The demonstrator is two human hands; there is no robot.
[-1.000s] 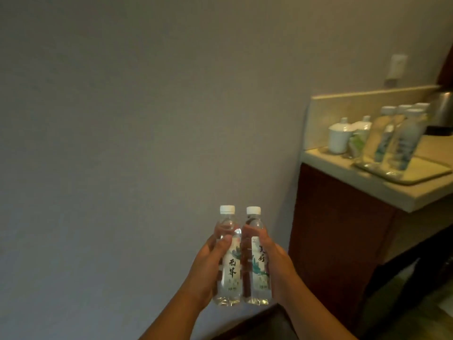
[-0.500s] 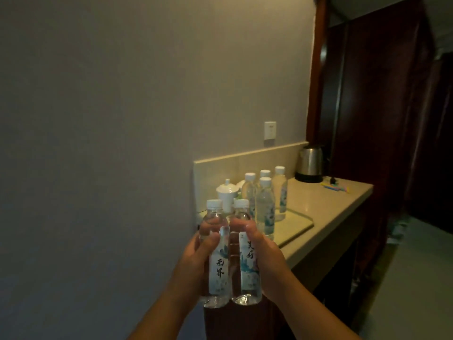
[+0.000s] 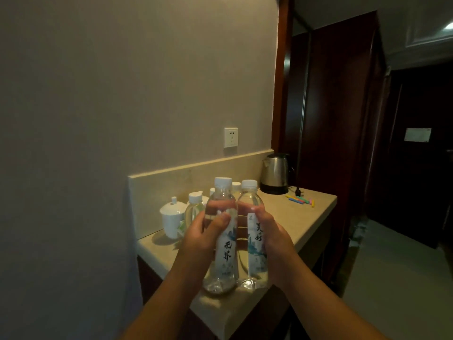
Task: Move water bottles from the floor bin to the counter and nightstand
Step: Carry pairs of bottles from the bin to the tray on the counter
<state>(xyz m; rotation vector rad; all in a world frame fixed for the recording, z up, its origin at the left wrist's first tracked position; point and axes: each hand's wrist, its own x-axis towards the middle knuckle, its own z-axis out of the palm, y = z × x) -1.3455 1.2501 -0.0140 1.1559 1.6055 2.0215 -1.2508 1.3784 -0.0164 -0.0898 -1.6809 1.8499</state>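
I hold two clear, white-capped water bottles upright and side by side above the near end of the beige counter (image 3: 304, 217). My left hand (image 3: 198, 241) grips the left bottle (image 3: 224, 251), thumb across its front. My right hand (image 3: 272, 241) grips the right bottle (image 3: 255, 241) from its right side. Behind them, several more bottles (image 3: 195, 207) stand on the counter, mostly hidden by the two I hold. The floor bin and the nightstand are out of view.
A white lidded cup (image 3: 171, 217) stands at the counter's back left. A steel kettle (image 3: 274, 176) sits at the far end, with coloured sticks (image 3: 301, 200) lying near it. Dark wooden panels rise beyond; open floor (image 3: 392, 278) lies to the right.
I have come closer to the counter, which now lies right under the two bottles. The view has swung right, bringing the kettle and the doorway into sight. My grip on both bottles is unchanged.
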